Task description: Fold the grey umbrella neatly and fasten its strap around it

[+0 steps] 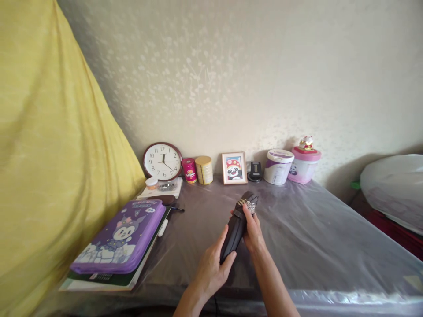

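Note:
Both my hands hold a folded dark umbrella above the plastic-covered table. My left hand is wrapped round its lower, handle end. My right hand grips the upper part, fingers closed near a patterned band at the umbrella's top. The umbrella slants from lower left to upper right.
A purple cartoon case lies on books at the left beside a yellow curtain. Along the wall stand a round clock, two small tins, a panda picture frame, a white tub and a pink container.

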The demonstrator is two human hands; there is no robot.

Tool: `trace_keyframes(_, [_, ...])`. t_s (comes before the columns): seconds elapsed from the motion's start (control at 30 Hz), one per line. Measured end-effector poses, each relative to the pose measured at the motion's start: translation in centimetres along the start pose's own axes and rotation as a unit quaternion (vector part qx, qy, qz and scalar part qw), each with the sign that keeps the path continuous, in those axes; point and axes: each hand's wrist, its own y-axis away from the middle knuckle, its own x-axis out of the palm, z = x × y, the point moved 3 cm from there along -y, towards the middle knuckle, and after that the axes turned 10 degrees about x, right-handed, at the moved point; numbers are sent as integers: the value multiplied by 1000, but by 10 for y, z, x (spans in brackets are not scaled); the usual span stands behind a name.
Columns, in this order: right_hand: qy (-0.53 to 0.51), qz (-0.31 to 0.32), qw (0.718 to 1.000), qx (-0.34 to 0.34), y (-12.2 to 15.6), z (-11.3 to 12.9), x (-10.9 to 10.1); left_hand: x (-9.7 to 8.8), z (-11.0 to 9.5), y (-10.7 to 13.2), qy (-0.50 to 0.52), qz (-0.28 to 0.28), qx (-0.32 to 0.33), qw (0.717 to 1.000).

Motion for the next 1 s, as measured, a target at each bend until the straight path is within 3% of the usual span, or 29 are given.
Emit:
trace_keyframes(0.37, [1,15,1000,2,1,-2,6,0,-3,-1,-21,-7,-28,999])
trace_keyframes(0.57, [89,41,995,-25,1,1,4,-4,-2,0,-37,-30,-1,999])
trace_keyframes(0.7, [195,12,976,-95,-2,5,-3,-9,1,1,-103,-61,2,993])
trace_keyframes(0.83, [291,1,938,-189,0,6,-1,-10,7,3,-186,-84,-23,979])
trace_keyframes(1.0, [356,-31,905,-231,9,1,7,-9,7,3,-260,-75,-51,961])
